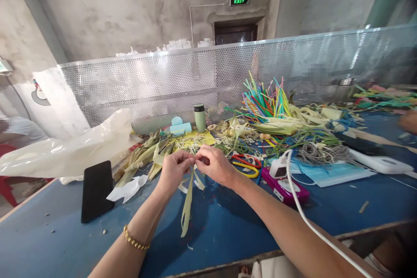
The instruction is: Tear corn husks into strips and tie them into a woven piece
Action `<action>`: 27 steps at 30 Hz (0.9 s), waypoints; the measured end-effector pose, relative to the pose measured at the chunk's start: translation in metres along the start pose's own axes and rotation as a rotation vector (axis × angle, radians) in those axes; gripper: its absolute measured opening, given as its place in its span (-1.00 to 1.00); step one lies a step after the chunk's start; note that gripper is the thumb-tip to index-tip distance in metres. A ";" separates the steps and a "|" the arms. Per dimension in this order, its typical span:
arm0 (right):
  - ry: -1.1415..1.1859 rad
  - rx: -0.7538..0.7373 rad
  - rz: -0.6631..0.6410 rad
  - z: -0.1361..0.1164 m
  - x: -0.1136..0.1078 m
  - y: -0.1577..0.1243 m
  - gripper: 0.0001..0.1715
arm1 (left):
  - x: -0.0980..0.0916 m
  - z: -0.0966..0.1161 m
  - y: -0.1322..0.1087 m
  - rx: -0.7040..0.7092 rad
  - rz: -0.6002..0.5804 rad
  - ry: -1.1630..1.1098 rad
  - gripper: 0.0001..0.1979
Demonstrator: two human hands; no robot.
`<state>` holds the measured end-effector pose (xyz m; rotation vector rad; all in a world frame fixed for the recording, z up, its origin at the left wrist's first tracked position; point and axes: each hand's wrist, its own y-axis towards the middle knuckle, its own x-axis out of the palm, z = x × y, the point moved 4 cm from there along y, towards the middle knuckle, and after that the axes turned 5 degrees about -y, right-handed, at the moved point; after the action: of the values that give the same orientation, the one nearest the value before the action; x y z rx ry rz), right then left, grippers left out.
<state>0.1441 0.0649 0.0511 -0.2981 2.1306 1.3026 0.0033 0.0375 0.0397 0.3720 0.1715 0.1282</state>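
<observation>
My left hand (177,168) and my right hand (214,164) meet above the middle of the table, thumbs and fingers pinched close together. Pale green corn husk strips (186,210) hang down from between them, the longest reaching toward the table. The exact spot where the fingertips grip is small and partly hidden by the fingers. Just beyond my hands, small pale husk pieces lie on a yellow sheet (203,138). Scissors with red and yellow handles (247,166) rest to the right of my right hand.
A black phone (97,191), white paper (127,189) and husk bundle (140,160) lie left. A green bottle (200,118) stands behind. Rightward are colourful pipe cleaners (267,100), a purple device (285,186), a white cable (299,208) and a blue mask (332,173). A perforated metal screen (163,84) backs the table.
</observation>
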 end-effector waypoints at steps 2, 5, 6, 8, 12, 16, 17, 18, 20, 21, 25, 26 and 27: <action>-0.010 -0.007 0.010 -0.002 0.000 0.000 -0.83 | 0.002 -0.002 -0.001 -0.029 -0.007 -0.050 -0.81; 0.027 0.015 0.004 0.000 0.000 0.001 -0.84 | 0.005 -0.003 -0.003 -0.070 -0.056 -0.125 -0.78; 0.056 0.038 -0.004 0.001 0.000 0.002 -0.84 | 0.005 -0.003 -0.003 -0.076 -0.069 -0.159 -0.78; 0.132 0.112 -0.034 0.006 0.001 0.002 -0.87 | 0.005 -0.003 -0.003 -0.086 -0.073 -0.237 -0.76; 0.293 0.304 -0.124 0.017 0.005 -0.001 -0.90 | 0.003 -0.001 -0.002 -0.076 -0.029 -0.255 -0.73; 0.309 0.389 -0.125 0.022 0.004 -0.003 -0.89 | 0.004 0.000 -0.002 -0.031 -0.030 -0.013 -0.78; 0.296 0.395 -0.121 0.022 0.004 -0.003 -0.89 | 0.004 0.000 -0.002 -0.007 -0.032 0.053 -0.80; 0.287 0.399 -0.118 0.023 0.004 -0.003 -0.90 | 0.004 0.000 -0.002 0.018 -0.030 0.111 -0.82; 0.284 0.405 -0.116 0.023 0.004 -0.003 -0.91 | 0.004 -0.002 -0.003 0.058 -0.014 0.193 -0.86; 0.288 0.410 -0.114 0.023 0.004 -0.003 -0.91 | 0.003 -0.002 -0.003 0.069 -0.005 0.216 -0.87; 0.336 0.477 -0.107 0.021 0.004 -0.004 -0.94 | 0.003 -0.001 -0.005 0.101 0.047 0.279 -0.90; 0.360 0.511 -0.113 0.020 0.004 -0.005 -0.95 | 0.004 0.001 -0.006 0.111 0.062 0.303 -0.91; 0.394 0.552 -0.123 0.020 0.005 -0.005 -0.94 | 0.005 0.002 -0.007 0.123 0.076 0.329 -0.92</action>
<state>0.1505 0.0800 0.0376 -0.4663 2.6480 0.5763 0.0092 0.0308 0.0385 0.4788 0.4918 0.2545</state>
